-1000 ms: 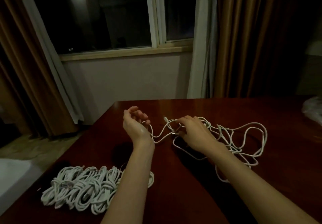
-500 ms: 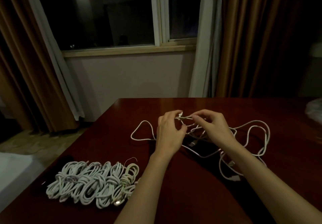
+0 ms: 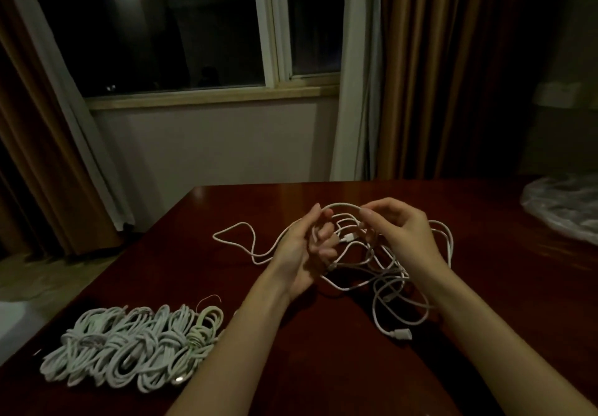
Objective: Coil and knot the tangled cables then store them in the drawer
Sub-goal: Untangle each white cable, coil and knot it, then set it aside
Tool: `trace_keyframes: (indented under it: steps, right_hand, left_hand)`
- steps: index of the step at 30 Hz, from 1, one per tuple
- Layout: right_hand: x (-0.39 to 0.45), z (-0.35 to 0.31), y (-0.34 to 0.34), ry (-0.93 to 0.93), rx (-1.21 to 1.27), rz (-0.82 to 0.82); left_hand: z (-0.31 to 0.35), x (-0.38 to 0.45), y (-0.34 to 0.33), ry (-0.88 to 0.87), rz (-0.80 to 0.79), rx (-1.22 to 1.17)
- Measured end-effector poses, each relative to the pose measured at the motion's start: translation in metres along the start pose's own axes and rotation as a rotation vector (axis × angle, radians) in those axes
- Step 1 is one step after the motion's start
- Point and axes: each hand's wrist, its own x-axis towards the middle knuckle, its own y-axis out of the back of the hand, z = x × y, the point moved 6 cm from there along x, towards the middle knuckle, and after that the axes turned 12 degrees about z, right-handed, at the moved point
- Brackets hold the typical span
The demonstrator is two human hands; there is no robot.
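A: Cable (image 3: 382, 263)?
B: White tangle on the table (image 3: 323, 367), part lifted between my hands.
A: Fingers?
B: Left hand (image 3: 304, 247) curled, a loop wrapped round it. Right hand (image 3: 398, 228) pinches the arc on top.
A: Else?
B: Coiled bundles (image 3: 129, 347) near-left, well apart. Plastic bag (image 3: 566, 208) far right.

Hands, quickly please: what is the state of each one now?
Left hand: closed on the loose white cable, strands looped around its fingers.
Right hand: pinching the same cable at the top of the arc.
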Motion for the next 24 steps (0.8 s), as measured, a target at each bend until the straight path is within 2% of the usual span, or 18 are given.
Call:
trace_keyframes:
  steps: [3,8,14,24]
  right_hand:
    - [-0.005,-0.002,0.000,-0.020,0.050,0.072]
    - [-0.012,-0.003,-0.013,-0.040,0.075,0.062]
    - [-0.011,0.004,-0.011,-0.035,-0.106,-0.052]
    - [-0.015,0.007,-0.014,0.027,-0.197,-0.062]
  left_hand:
    - [-0.010,0.001,-0.004,0.050,-0.060,0.042]
    - [-0.017,0.006,0.000,0.081,-0.069,0.073]
    - [-0.005,0.007,0.009,0.068,-0.031,0.030]
    - [-0.006,0.002,0.005,0.101,-0.020,-0.098]
